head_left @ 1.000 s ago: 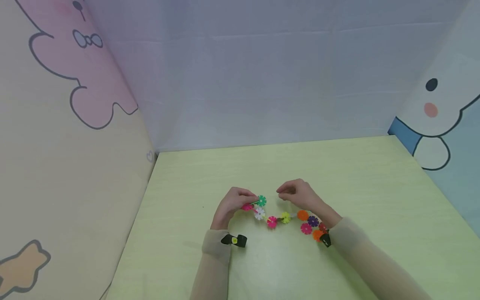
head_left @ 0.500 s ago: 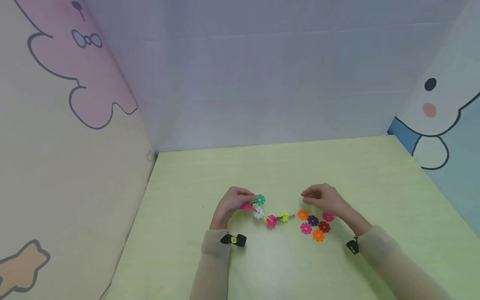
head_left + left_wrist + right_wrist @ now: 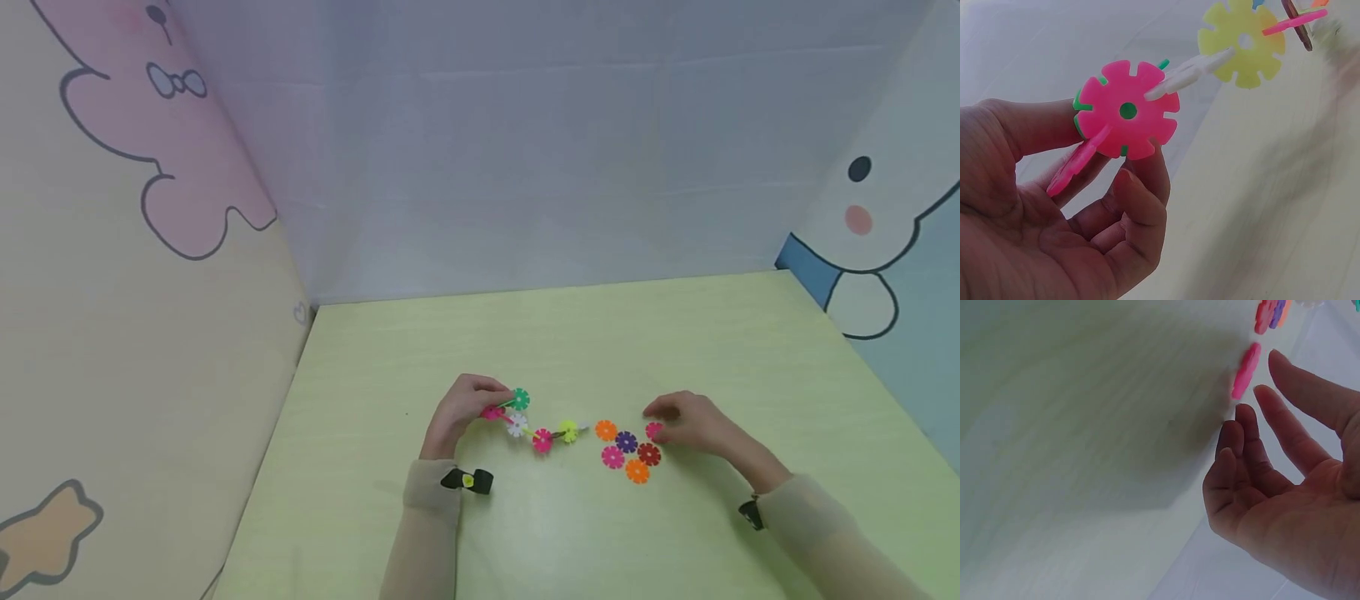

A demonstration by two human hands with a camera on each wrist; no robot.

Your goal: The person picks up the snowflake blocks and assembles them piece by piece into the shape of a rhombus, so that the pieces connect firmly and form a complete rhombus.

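Observation:
My left hand (image 3: 465, 412) pinches one end of a chain of notched plastic interlocking discs. In the left wrist view a pink disc (image 3: 1141, 128) faces the camera at the fingertips, with a green disc largely hidden behind it. A white disc (image 3: 1188, 75) and a yellow disc (image 3: 1260, 56) follow along the chain, which runs rightward over the table. My right hand (image 3: 697, 423) reaches down at a loose pink disc (image 3: 653, 430). Its thumb and forefinger are spread; in the right wrist view that pink disc (image 3: 1247, 370) lies just beyond the fingertips.
Left of the right hand, loose discs lie in a cluster on the pale table (image 3: 555, 533): orange (image 3: 637, 472), purple (image 3: 626, 442), dark red (image 3: 648, 453) and pink (image 3: 612, 457) among them. A draped cloth (image 3: 495, 167) stands behind the table, with cartoon-printed panels on both sides.
My right hand has moved right and down, from near the chain's green disc to the loose pink disc, uncovering the cluster. The left hand and its chain have stayed nearly still.

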